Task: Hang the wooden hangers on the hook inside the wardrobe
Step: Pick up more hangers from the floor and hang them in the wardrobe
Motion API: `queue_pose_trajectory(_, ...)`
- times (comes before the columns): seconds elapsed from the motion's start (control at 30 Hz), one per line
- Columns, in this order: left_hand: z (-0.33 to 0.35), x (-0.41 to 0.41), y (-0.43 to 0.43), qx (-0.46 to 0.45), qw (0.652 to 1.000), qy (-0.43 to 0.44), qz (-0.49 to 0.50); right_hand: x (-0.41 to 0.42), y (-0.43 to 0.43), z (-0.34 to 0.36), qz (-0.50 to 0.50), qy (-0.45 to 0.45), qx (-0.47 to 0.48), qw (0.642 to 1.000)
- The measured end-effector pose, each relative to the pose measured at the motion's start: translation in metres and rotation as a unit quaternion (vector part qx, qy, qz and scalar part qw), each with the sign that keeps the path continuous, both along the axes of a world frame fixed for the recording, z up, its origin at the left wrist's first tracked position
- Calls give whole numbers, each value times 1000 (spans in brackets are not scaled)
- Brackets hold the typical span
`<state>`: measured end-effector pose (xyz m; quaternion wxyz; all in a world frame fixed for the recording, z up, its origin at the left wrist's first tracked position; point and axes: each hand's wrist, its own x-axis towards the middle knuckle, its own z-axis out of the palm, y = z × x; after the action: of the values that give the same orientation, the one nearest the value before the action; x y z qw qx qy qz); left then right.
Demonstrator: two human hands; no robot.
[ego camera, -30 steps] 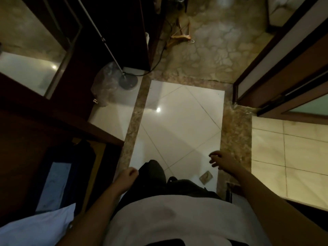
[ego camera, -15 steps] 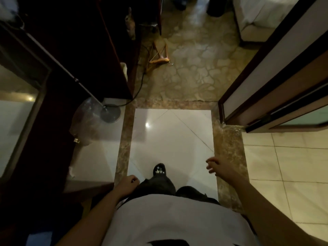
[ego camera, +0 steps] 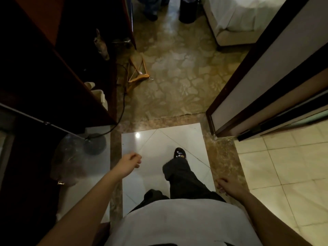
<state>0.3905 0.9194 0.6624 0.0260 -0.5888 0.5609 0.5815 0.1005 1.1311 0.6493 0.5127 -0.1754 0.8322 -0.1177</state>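
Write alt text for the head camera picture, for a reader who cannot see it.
Wooden hangers lie in a heap on the floor ahead, beside a dark wardrobe. Seen from above, the person has one black shoe forward on white tile; the left hand and right hand hold nothing.

A round grey stand base (ego camera: 95, 143) sits on the floor (ego camera: 165, 139). A crumpled clear plastic bag (ego camera: 69, 166) lies just beside it; a black cable (ego camera: 122, 107) leads away from it.
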Motion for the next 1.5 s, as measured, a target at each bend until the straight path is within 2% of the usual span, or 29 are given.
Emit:
queue_pose_trajectory(0.1,-9,-17,-27,11,1000,-18,18,-30,-61,-3,44,0,-15,999)
queue_pose_trajectory(0.23,-20,-30,-48,50,994,-92,33,-70,-161,5,117,-5,-60,991)
queue_pose_trajectory(0.37,-20,-54,-76,60,992,-94,59,-103,-264,25,172,-17,-112,979)
queue_pose_trajectory(0.57,-25,-78,-132,76,989,-101,71,-134,-372,40,173,-31,-138,975)
queue_pose_trajectory(0.67,-28,-95,-178,74,989,-100,74,-148,-402,31,167,-28,-117,979)
queue_pose_trajectory(1.0,-21,-172,-425,26,999,-33,11,-194,-490,-7,109,-12,-9,994)
queue_pose_trajectory(1.1,-13,-185,-489,2,1000,-19,-24,-203,-535,-11,105,0,-1,995)
queue_pose_trajectory(1.23,-12,-181,-540,5,999,-42,-33,-204,-610,-1,134,-12,-7,991)
queue_pose_trajectory(1.37,-24,-168,-566,26,996,-78,-18,-207,-704,8,142,-55,-54,987)
queue_pose_trajectory(1.5,-40,-166,-582,63,991,-112,39,-221,-802,13,184,-79,-92,975)
